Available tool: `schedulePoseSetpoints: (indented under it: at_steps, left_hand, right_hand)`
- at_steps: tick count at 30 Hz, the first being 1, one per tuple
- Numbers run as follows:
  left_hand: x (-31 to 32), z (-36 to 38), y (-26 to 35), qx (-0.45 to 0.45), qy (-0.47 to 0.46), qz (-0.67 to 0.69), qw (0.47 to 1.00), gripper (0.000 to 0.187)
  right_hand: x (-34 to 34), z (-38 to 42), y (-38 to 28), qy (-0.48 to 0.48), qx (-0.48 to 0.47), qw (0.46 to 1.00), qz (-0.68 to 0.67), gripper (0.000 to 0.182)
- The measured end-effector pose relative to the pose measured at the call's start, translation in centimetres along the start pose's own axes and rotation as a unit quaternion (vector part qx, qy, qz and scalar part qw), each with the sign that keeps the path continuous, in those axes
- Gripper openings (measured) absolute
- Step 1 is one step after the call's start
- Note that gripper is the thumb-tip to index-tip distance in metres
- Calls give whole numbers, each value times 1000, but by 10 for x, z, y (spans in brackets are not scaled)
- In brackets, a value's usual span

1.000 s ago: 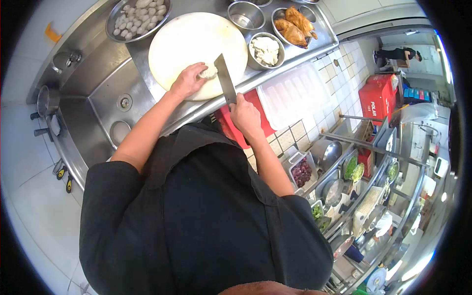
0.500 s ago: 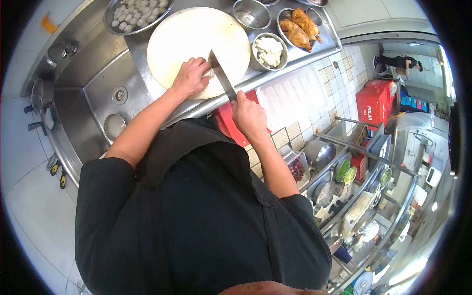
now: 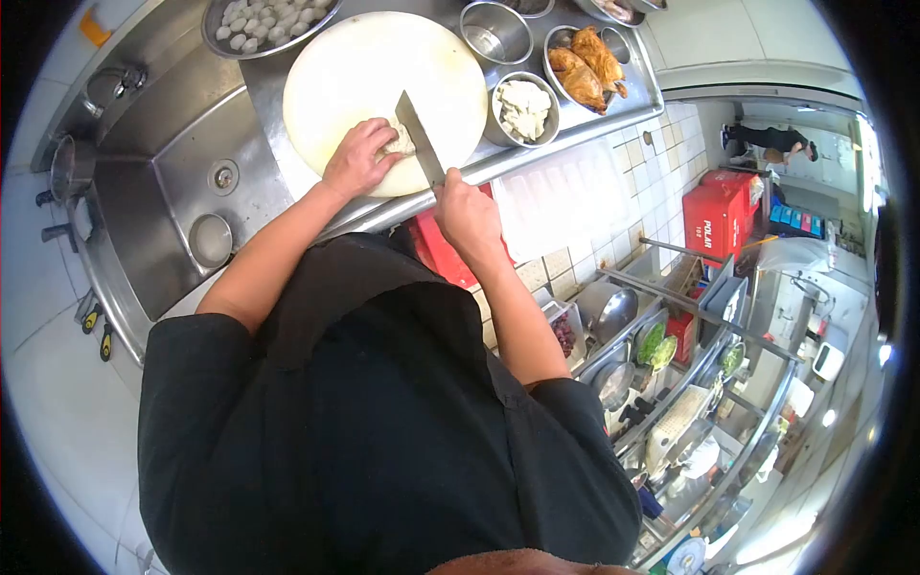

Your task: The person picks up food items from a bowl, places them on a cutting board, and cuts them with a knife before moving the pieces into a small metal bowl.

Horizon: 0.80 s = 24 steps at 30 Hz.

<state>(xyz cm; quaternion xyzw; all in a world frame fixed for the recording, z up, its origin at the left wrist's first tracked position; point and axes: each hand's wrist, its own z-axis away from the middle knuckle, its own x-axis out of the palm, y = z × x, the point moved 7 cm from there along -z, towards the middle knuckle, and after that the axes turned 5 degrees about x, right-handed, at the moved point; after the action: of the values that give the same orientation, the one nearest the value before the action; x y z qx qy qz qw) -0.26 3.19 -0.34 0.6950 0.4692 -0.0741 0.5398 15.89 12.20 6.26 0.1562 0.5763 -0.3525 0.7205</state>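
Note:
A large round cutting board lies on the steel counter. My left hand presses curled fingers on a pale, layered piece of food on this board; its kind I cannot tell. The handle of a cleaver is gripped in my right hand, near the board's front edge. Its broad blade stands right beside the food, tip pointing away from me. Just right of the board is a steel bowl of white chunks.
Cooked poultry fills a bowl at the right, beyond a steel pot. White balls sit in a bowl at the back left. A sink lies left of the counter. Red crates and a distant person are to the right.
My right hand and the cleaver have shifted slightly left, bringing the blade closer and more upright beside the food. My left fingers have moved a little, showing more of the pale piece.

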Motion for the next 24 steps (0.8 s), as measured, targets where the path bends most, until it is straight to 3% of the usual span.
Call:
schedulePoseSetpoints:
  at_steps: [3, 12, 15, 19, 22, 24]
  left_hand:
    - [1, 2, 0, -2, -20, -5, 1000, 33]
    - [2, -3, 2, 13, -21, -28, 999, 36]
    - [6, 2, -2, -3, -26, -33, 999, 36]
    - [1, -2, 1, -24, -29, 3, 999, 32]
    - [-9, 7, 2, -6, 60, 5, 998, 29]
    - [-7, 11, -3, -2, 40, 19, 999, 27]
  right_hand:
    - [-20, 11, -3, 36, -8, 999, -18, 15]
    - [-13, 29, -6, -25, -5, 1000, -14, 24]
    - [17, 6, -10, -9, -23, 1000, -4, 13]
    - [13, -4, -9, 5, -17, 1000, -18, 15]
    - [4, -2, -10, 7, -12, 1000, -7, 16]
    - [-9, 5, -13, 13, -7, 1000, -9, 15]
